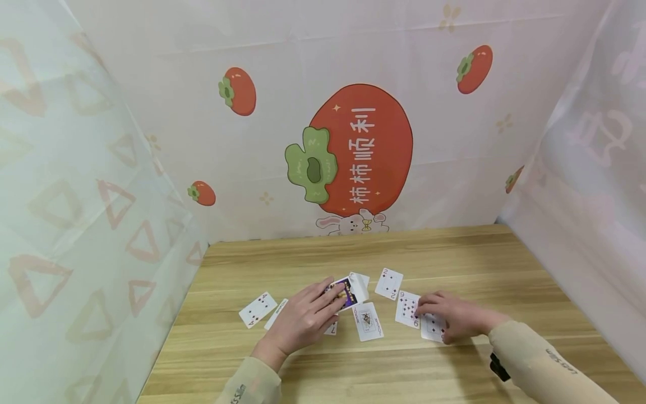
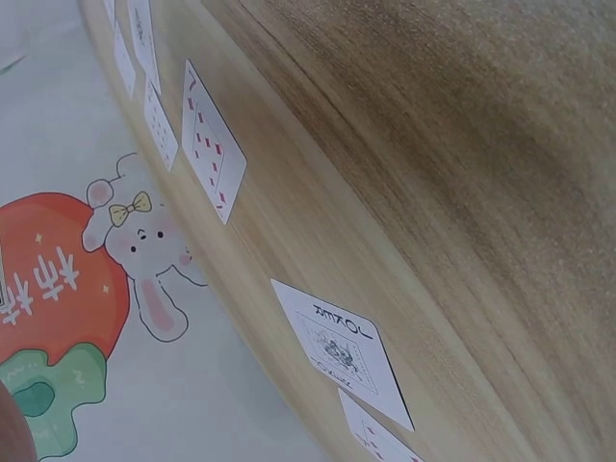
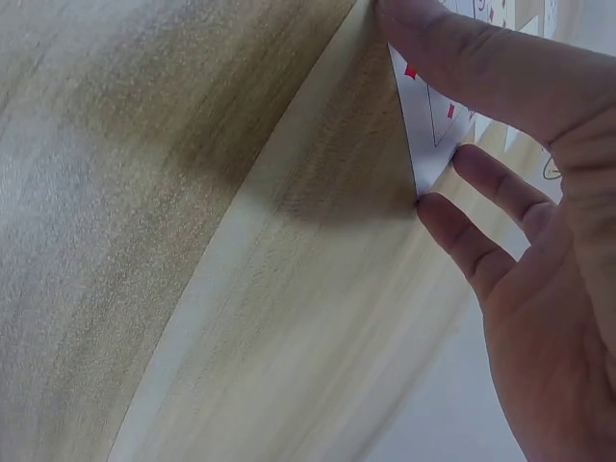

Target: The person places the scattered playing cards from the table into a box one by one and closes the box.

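Note:
In the head view my left hand (image 1: 301, 314) lies palm down, its fairly straight fingers resting across a purple-and-white card box (image 1: 359, 290) whose white end sticks out to the right. Its thumb is hard to make out. My right hand (image 1: 451, 315) holds a playing card (image 1: 432, 328) with red diamonds by its edges, low over the table. In the right wrist view the thumb (image 3: 481, 60) is at one edge of that card and two fingertips touch its far corner and edge. Just left of it lies a nine of diamonds (image 1: 406, 308).
A joker (image 1: 368, 322) lies below the box and a two of diamonds (image 1: 388, 283) up to its right. A four of diamonds (image 1: 258, 310) and another joker (image 1: 276, 314) lie left of my left hand. A seven of diamonds (image 2: 212, 144) is partly covered in the head view. Printed cloth walls surround the wooden table (image 1: 328, 376).

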Motion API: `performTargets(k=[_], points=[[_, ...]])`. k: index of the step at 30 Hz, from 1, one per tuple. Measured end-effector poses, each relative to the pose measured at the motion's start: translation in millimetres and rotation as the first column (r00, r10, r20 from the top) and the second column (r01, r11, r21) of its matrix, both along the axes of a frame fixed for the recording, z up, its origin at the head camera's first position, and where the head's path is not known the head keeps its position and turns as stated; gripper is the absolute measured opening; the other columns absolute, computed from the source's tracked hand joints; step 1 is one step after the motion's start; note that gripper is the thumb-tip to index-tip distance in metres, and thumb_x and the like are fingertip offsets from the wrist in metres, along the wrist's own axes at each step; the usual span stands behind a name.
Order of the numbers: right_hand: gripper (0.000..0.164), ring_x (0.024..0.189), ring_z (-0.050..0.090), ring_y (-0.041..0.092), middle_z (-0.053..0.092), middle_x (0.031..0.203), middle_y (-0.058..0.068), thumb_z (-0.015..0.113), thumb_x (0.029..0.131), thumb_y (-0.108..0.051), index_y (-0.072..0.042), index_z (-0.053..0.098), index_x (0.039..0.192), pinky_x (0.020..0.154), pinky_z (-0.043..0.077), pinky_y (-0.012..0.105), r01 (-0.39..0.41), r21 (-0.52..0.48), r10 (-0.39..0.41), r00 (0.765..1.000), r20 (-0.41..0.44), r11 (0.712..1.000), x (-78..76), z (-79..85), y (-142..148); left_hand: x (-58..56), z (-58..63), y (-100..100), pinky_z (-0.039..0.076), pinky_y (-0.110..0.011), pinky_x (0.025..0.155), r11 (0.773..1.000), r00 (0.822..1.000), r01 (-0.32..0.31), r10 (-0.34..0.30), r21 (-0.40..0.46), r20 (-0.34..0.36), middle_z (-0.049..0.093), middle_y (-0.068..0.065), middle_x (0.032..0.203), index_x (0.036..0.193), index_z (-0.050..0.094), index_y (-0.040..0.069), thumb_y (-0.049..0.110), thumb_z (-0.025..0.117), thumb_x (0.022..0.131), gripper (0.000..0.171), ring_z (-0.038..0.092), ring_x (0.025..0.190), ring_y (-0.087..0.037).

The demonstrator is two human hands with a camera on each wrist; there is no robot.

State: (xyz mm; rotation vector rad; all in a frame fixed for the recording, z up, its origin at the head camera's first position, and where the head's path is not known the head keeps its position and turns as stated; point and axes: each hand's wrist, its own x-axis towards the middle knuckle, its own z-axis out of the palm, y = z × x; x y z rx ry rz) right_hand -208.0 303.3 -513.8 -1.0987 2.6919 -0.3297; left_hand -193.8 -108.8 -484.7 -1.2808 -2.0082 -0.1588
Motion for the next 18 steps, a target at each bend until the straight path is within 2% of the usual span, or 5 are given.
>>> performTargets(k=[7,11,18], points=[[0.066,0.114,0.052,0.022,0.057,0.127,0.000,0.092,0.060,-0.020,-0.022,0.066,0.120,0.094,0.053,0.042,0.015,-0.040,-0.017,0.999,-0.051,0.999,-1.7,-2.8,2,0.4,0.3,0,0.055,-0.041,0.102,1.000,1.000,-0.009,0.009,-0.003,0.002,0.063,-0.007,0.141,0.132,0.070,0.012,0.035,0.040,0.111,0.044,0.058,0.133,-0.028],[0.064,0.105,0.049,0.014,0.055,0.120,-0.004,0.093,0.060,-0.025,-0.020,0.066,0.117,0.088,0.053,0.035,0.026,-0.069,-0.031,0.998,-0.060,0.997,-3.7,-6.5,5,0.5,0.0,0,0.055,-0.041,0.102,1.000,1.000,-0.009,0.009,-0.002,0.002,0.063,-0.007,0.141,0.132,0.071,0.012,0.035,0.040,0.111,0.044,0.058,0.133,-0.028],[0.048,0.103,0.046,0.013,0.052,0.117,-0.003,0.091,0.065,-0.031,-0.019,0.062,0.100,0.085,0.051,0.033,0.009,-0.112,-0.023,0.993,-0.118,0.994,-4.9,-15.3,12,0.5,-1.7,1,0.055,-0.041,0.103,1.000,1.000,-0.003,0.003,-0.002,0.005,0.063,-0.007,0.142,0.133,0.070,0.012,0.035,0.042,0.110,0.043,0.058,0.134,-0.028]])
